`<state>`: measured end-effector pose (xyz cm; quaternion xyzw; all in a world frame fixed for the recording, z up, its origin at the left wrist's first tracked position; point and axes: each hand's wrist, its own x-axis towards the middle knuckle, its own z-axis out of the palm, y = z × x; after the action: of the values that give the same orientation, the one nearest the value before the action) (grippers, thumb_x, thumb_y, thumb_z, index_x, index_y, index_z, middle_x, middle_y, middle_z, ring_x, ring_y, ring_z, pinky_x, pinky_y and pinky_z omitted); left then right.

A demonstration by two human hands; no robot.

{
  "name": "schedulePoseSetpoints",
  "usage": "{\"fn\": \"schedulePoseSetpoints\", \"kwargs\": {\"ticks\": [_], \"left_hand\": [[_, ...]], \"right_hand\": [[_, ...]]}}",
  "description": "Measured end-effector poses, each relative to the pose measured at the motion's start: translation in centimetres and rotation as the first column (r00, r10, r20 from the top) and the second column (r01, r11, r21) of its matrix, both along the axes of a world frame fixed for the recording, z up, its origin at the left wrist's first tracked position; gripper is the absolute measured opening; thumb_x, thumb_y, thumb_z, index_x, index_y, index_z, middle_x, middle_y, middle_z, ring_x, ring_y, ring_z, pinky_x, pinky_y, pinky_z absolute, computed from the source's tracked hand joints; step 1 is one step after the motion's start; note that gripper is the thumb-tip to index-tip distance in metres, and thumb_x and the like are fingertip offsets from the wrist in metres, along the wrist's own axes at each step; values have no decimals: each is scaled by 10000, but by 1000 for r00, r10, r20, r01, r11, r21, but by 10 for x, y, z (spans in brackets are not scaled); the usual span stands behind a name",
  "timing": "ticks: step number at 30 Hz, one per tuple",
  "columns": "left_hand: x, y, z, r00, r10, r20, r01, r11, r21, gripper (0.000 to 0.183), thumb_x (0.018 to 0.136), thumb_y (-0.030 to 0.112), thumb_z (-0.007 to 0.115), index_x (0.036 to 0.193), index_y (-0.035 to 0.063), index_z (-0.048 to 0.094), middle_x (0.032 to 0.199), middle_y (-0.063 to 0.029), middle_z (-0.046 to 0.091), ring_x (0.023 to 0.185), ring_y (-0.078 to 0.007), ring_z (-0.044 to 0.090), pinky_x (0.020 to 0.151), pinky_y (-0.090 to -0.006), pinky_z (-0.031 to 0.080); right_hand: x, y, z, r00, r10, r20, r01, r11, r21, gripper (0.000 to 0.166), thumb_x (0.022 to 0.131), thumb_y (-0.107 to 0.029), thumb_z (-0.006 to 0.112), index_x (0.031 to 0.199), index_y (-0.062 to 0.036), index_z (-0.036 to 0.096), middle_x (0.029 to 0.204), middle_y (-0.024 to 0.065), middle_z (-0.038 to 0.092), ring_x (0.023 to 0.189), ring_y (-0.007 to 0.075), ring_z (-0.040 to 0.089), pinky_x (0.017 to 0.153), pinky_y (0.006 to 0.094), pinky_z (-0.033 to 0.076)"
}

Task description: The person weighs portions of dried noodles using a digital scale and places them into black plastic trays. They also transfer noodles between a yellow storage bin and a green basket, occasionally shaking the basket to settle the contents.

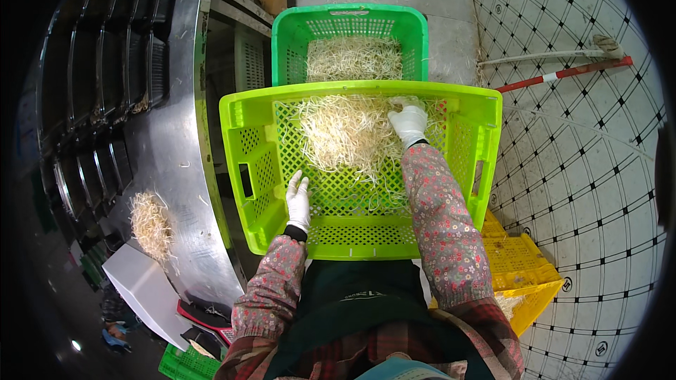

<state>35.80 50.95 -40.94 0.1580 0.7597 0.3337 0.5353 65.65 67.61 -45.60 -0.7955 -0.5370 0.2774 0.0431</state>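
A lime-green plastic crate (364, 250) lies before me with a heap of bean sprouts (343, 132) towards its far side and loose strands around it. My right hand (409, 121), in a white glove, touches the right edge of the heap; its fingertips are partly hidden, so any grasp is unclear. Over the near left part of the crate is my left hand (298, 200), also gloved, fingers extended and holding nothing. Beyond stands a green plastic crate (348, 10) with more sprouts (354, 58), partly covered by the nearer crate's rim.
On the left, a stainless steel table (185, 132) bears stacked black plastic trays (111, 47) and a small sprout pile (151, 224). A white box (142, 285) is near its lower end. Yellow crates (520, 264) stand at right; a red-and-white pole (570, 72) lies beyond.
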Motion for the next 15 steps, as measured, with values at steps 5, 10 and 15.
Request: {"fn": "schedulePoseSetpoints", "kwargs": {"ticks": [5,10,15], "left_hand": [[-2,0,1,999,8,32,-8,1000,-10,401,968,170,595,1355,82,533,1332,-52,558,1115,-157,554,873,-310,484],[0,1,1,999,-39,28,39,999,-10,379,976,202,580,1340,100,550,1289,-48,585,1139,-195,583,923,-373,478],[-4,-1,2,995,-69,66,68,998,11,346,977,202,580,1310,110,580,1264,-42,602,1134,-195,588,907,-373,487]], "right_hand": [[-9,5,16,997,12,77,-4,995,-101,351,753,-353,696,1097,-283,697,1303,98,569,1227,305,501,1018,405,418],[-9,5,10,995,18,100,-10,997,-80,316,752,-361,695,1058,-285,716,1293,98,579,1211,313,514,1005,405,431],[0,-2,-13,1000,-10,-14,11,996,88,185,759,-338,693,901,-228,737,1189,115,629,1148,342,546,942,443,459]]}}
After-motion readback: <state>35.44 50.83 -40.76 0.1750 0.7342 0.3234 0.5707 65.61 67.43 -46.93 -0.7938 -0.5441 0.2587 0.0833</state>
